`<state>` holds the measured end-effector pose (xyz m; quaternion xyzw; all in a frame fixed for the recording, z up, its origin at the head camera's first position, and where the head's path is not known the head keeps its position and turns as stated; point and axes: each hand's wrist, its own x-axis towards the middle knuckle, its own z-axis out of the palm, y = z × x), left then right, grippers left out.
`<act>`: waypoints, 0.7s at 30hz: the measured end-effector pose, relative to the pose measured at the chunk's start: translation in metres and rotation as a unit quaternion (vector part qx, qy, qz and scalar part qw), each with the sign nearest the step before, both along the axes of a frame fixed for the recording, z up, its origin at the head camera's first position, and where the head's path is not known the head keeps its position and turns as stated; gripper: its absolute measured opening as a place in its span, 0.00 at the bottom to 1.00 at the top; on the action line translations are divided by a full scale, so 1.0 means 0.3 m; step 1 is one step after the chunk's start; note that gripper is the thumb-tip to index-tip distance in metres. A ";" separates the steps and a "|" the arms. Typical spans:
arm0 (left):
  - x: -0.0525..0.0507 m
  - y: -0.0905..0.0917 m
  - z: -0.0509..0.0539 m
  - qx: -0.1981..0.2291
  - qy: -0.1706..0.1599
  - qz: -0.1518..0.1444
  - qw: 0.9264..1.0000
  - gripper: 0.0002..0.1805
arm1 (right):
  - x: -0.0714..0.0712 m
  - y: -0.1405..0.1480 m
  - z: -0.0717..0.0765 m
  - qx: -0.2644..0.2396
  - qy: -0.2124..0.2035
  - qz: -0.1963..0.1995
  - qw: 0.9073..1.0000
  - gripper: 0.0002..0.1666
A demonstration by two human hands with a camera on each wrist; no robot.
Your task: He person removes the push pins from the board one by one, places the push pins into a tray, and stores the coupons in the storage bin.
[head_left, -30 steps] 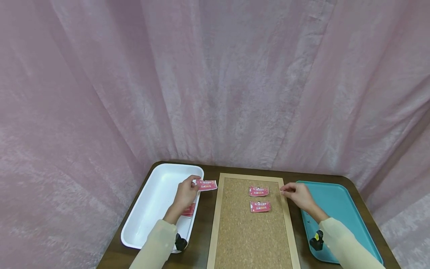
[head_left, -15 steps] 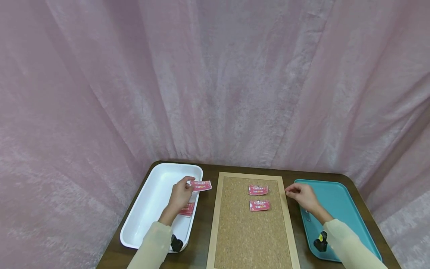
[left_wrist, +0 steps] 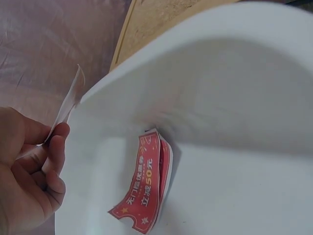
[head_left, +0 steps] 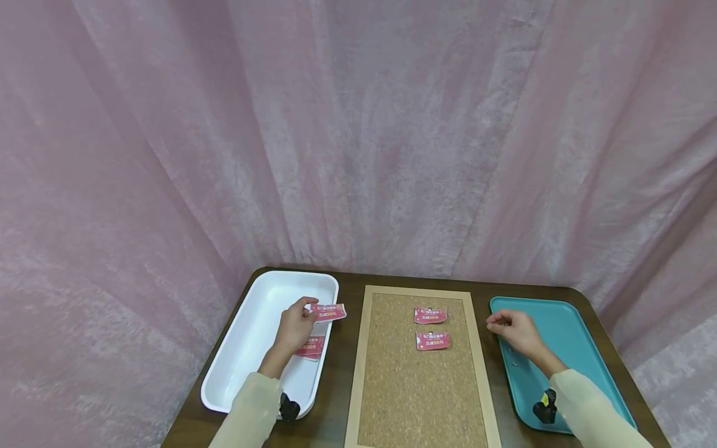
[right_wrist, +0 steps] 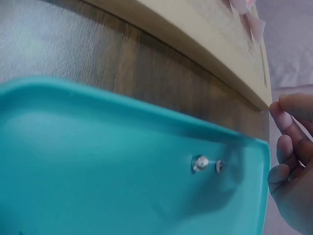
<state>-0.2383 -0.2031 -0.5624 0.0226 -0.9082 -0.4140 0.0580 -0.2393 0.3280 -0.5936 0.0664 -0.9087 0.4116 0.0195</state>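
Observation:
My left hand (head_left: 294, 326) pinches a pink-red printed coupon (head_left: 330, 312) over the white tray's right side; in the left wrist view the coupon (left_wrist: 70, 104) is edge-on between thumb and fingers. Below it, overlapping red coupons (left_wrist: 142, 186) lie in the tray. My right hand (head_left: 518, 333) hovers over the teal tray's left edge, fingers loosely bent, thumb and index tips close together; nothing shows between them in the right wrist view, where the hand (right_wrist: 296, 156) is near two small metallic pins (right_wrist: 200, 163) in the tray. Two coupons (head_left: 430, 315) are on the corkboard, one above the other.
The white tray (head_left: 235, 354) stands left, the wood-framed corkboard (head_left: 422, 398) in the middle and the teal tray (head_left: 582, 367) right, all on a dark wooden table (head_left: 342, 367). A pink curtain (head_left: 358, 137) hangs behind.
My left hand has moved left and slightly down with its coupon, away from the corkboard. My right hand has drawn right from the board's frame to the teal tray.

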 end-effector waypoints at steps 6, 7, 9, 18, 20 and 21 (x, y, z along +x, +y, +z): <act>0.010 -0.031 -0.010 -0.001 -0.007 0.005 1.000 0.18 | 0.008 0.033 -0.015 0.010 -0.008 -0.005 1.000 0.06; 0.012 -0.038 -0.013 -0.002 -0.009 0.007 1.000 0.18 | 0.010 0.039 -0.019 0.010 -0.007 -0.006 1.000 0.05; 0.019 -0.052 -0.019 -0.005 -0.014 0.011 1.000 0.18 | 0.014 0.050 -0.026 0.010 -0.004 -0.009 1.000 0.05; 0.050 -0.097 -0.036 0.005 -0.034 0.024 0.999 0.19 | 0.035 0.091 -0.048 0.021 -0.011 -0.026 0.999 0.04; 0.049 -0.106 -0.040 -0.002 -0.035 0.024 0.999 0.19 | 0.039 0.099 -0.054 0.025 -0.017 -0.030 0.999 0.04; 0.047 -0.110 -0.042 -0.006 -0.037 0.025 0.999 0.19 | 0.041 0.102 -0.058 0.027 -0.019 -0.033 0.999 0.04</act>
